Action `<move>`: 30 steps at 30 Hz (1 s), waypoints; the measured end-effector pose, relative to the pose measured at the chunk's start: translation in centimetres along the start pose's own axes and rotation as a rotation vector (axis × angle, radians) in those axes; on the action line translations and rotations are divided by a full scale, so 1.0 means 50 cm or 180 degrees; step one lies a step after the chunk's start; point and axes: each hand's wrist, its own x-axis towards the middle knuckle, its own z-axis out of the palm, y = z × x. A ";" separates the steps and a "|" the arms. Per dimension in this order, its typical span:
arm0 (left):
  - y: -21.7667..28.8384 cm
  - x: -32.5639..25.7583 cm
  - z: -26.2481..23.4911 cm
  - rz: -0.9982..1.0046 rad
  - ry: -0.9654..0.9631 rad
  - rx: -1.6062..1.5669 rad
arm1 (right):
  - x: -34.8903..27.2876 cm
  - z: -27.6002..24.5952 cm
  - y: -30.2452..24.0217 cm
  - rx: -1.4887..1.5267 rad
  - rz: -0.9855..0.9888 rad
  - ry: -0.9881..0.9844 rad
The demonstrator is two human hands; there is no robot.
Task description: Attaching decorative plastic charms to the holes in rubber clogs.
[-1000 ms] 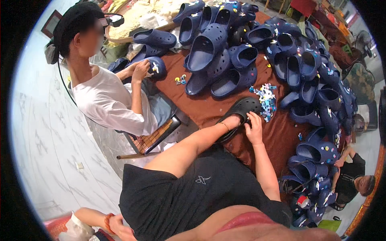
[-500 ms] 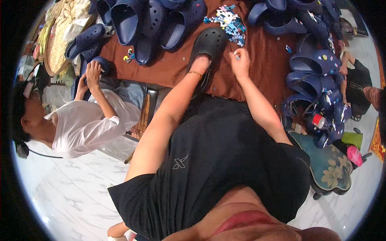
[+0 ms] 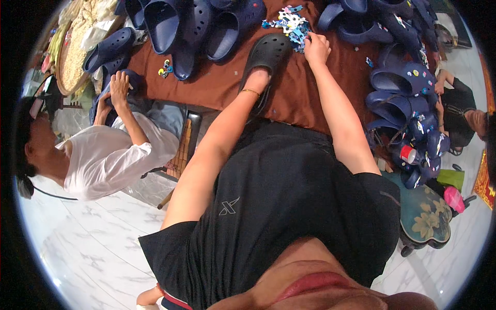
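Note:
A black clog lies toe-away on the brown cloth, with my left hand pushed into its foot opening. The shoe's upper hides those fingers. Just right of the toe, my right hand is at the near right edge of a pile of blue and white shoe charms. Its fingers are bent and drawn together among the charms; what they pinch, if anything, is too small to make out.
Navy clogs crowd the far left of the brown cloth, and more navy clogs with charms line the right. A few loose charms lie at left. A co-worker in white sits left, handling a navy clog. Another person is at right.
My right hand has moved away from me to the charm pile. My left hand remains in the black clog, which has barely shifted.

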 end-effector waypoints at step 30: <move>0.008 0.005 -0.014 -0.0003 -0.0038 -0.0062 | -0.016 -0.008 -0.090 0.1928 0.0672 -0.2058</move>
